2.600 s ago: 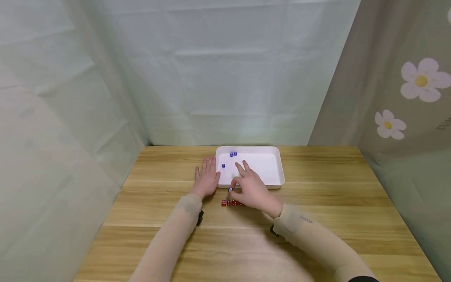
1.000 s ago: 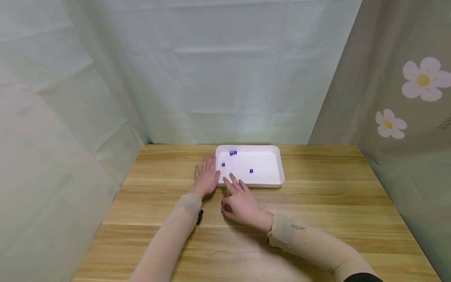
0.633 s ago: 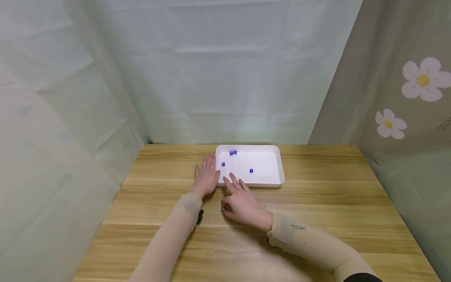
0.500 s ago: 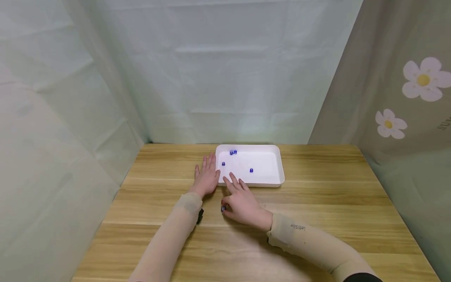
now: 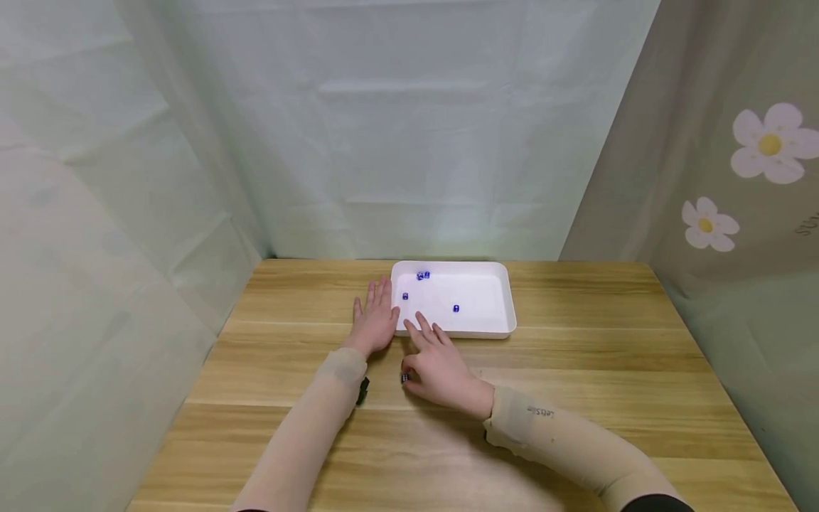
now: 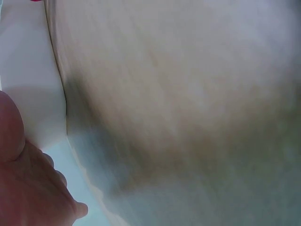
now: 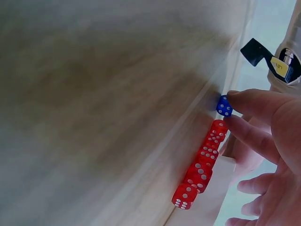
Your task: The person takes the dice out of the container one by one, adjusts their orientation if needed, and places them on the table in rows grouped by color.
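Currently the right hand (image 5: 441,370) pinches a blue die (image 7: 224,106) at the near end of a row of four red dice (image 7: 202,167) on the counter (image 5: 576,370). Farther off, the left hand (image 5: 374,320) lies flat and unclosed beside the white tray (image 5: 508,313), where four blue dice (image 5: 456,308) judged still to be moved remain.

Lighting is bright, soft and even in the head view, with glare whitening the tray (image 5: 499,302) floor, faint shadows under the forearms and wide-angle bending at the edges, while both wrist views are blurred at close range, only the red dice (image 7: 202,169) remaining reasonably sharp.
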### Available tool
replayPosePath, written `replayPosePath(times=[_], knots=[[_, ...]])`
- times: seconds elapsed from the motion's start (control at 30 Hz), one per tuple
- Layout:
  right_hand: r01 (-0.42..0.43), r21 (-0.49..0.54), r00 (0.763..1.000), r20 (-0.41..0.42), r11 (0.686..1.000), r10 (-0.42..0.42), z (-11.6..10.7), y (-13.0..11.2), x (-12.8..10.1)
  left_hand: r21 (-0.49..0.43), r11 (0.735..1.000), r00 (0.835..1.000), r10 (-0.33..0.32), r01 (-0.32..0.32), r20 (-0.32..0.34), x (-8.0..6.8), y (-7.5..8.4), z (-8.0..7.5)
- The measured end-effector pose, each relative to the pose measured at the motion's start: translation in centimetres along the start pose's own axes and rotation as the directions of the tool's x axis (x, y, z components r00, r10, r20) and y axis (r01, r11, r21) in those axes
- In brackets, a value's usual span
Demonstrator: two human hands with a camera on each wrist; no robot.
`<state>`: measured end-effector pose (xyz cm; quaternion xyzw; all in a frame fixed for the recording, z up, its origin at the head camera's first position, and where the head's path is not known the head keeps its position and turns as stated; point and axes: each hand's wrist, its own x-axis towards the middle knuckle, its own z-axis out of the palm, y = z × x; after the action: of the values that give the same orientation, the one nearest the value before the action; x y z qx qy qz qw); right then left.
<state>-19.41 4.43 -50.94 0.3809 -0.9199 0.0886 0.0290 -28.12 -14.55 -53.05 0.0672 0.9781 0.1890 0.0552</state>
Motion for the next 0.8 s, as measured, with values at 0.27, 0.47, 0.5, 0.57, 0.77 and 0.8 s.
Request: replayPosePath(times=[0.27,0.47,0.5,0.57,0.77,0.8], knots=[[0.001,0.003,1.000,0.002,1.000,-0.001,-0.02,0.01,0.08,0.000,1.000,1.000,-0.005,0.005,0.005,-0.12,0.13,-0.06],[-0.008,0.003,1.000,0.002,1.000,0.008,0.00,0.07,0.02,-0.014,1.000,1.000,-0.013,0.014,0.018,-0.07,0.28,0.00],[-0.011,0.004,1.000,0.003,1.000,0.011,0.01,0.08,0.00,-0.012,1.000,1.000,-0.016,0.016,0.022,-0.07,0.31,0.01],[-0.013,0.005,1.000,-0.001,1.000,0.013,0.01,0.07,-0.02,-0.008,1.000,0.999,-0.022,0.022,0.025,-0.06,0.37,0.00],[-0.011,-0.005,1.000,-0.027,1.000,0.011,-0.08,0.10,-0.07,-0.015,1.000,1.000,-0.024,0.024,0.010,-0.11,0.43,-0.10],[-0.011,-0.007,1.000,-0.027,1.000,0.011,-0.10,0.14,-0.06,-0.015,1.000,1.000,-0.022,0.023,0.006,-0.12,0.43,-0.11]])
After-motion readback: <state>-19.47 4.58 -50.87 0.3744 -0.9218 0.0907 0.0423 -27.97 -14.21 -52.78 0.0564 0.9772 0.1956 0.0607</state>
